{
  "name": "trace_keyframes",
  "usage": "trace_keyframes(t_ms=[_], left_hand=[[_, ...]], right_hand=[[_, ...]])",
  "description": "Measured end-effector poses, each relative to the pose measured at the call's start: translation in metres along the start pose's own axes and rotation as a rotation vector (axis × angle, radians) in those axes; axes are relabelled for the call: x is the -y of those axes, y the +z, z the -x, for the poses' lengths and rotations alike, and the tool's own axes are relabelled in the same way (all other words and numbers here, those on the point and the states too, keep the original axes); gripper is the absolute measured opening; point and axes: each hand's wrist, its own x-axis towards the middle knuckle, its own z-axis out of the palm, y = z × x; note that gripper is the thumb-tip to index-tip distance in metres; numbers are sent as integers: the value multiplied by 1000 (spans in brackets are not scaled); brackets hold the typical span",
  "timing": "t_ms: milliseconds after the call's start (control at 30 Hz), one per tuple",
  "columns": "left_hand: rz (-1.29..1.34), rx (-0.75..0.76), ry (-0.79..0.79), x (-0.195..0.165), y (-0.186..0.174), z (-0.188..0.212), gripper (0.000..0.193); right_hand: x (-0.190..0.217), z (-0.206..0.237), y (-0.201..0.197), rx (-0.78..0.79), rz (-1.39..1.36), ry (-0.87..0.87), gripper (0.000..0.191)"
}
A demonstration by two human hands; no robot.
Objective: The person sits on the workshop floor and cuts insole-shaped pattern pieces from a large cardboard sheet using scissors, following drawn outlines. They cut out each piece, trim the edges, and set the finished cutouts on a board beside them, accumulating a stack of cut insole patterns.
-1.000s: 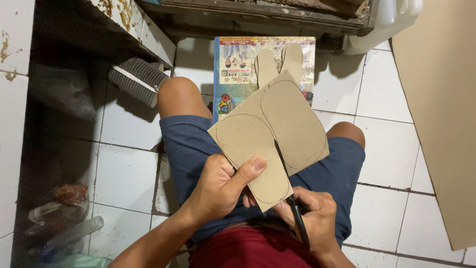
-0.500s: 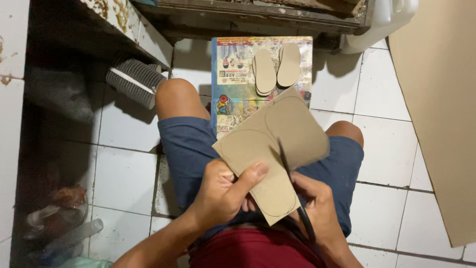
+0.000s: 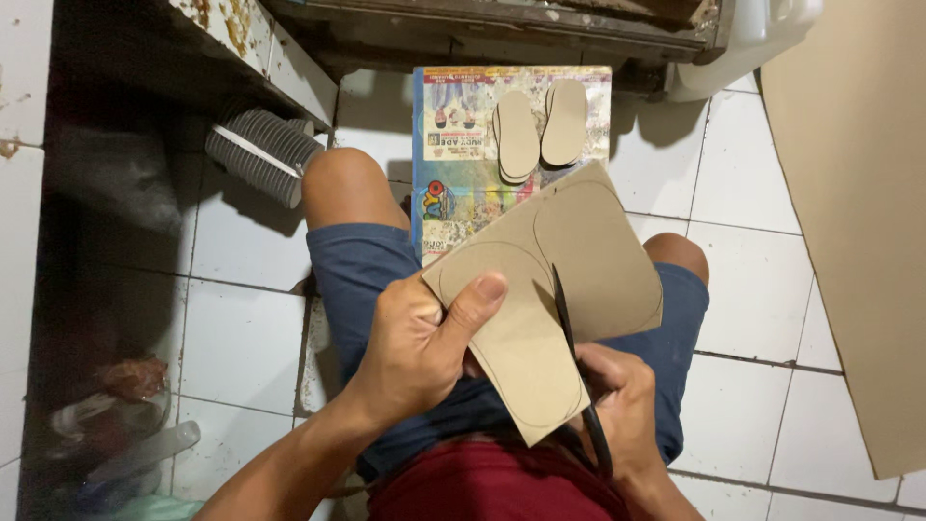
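White floor tiles (image 3: 241,338) lie under a colourful box (image 3: 463,183) bearing two cut soles (image 3: 540,130). Left hand (image 3: 415,347) grips brown cardboard (image 3: 559,289); right hand (image 3: 617,415) clasps black scissors (image 3: 574,357).

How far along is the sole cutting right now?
Done: two stacks of cut soles lie on the printed board on the floor. In hand: the left hand holds a cardboard piece with two traced sole outlines, and the right hand works scissors up between them. Left: both outlines are uncut along most of their lines; a large cardboard sheet lies at right.
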Motion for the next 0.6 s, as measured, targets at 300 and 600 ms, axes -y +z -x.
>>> trace_keyframes(t_ms=[300, 600], left_hand=[[-331, 1, 348, -4, -10, -2, 31], [34, 72, -256, -5, 6, -9, 33]], right_hand=[[-20, 9, -6, 163, -210, 280, 38], [13, -3, 0, 27, -133, 4, 42]])
